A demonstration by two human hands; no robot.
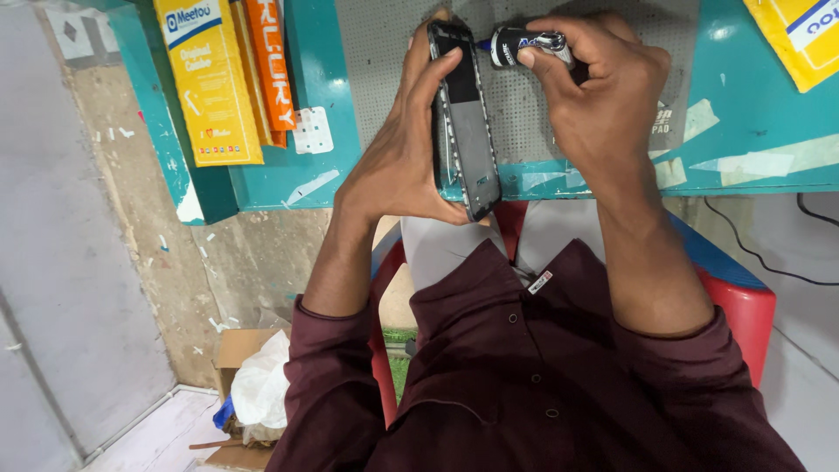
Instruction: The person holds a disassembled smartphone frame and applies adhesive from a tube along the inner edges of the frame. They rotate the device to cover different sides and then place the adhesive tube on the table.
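Observation:
My left hand [404, 153] grips a black phone body [465, 131] upright on its edge, with the open inner side turned to the right. My right hand [599, 96] holds a small black glue tube [524, 44]. The tube's blue tip touches the phone's upper edge. Both hands hover over a grey perforated mat [524, 122] on a teal workbench [752, 114]. My dark maroon sleeves and shirt fill the lower part of the view.
Yellow and orange boxes [214, 83] lie at the bench's left end, another yellow packet [800, 35] at the top right. A red stool [743, 306] is under me. A cardboard box with a white bag [258, 385] sits on the floor at left. A black cable [760, 253] hangs at right.

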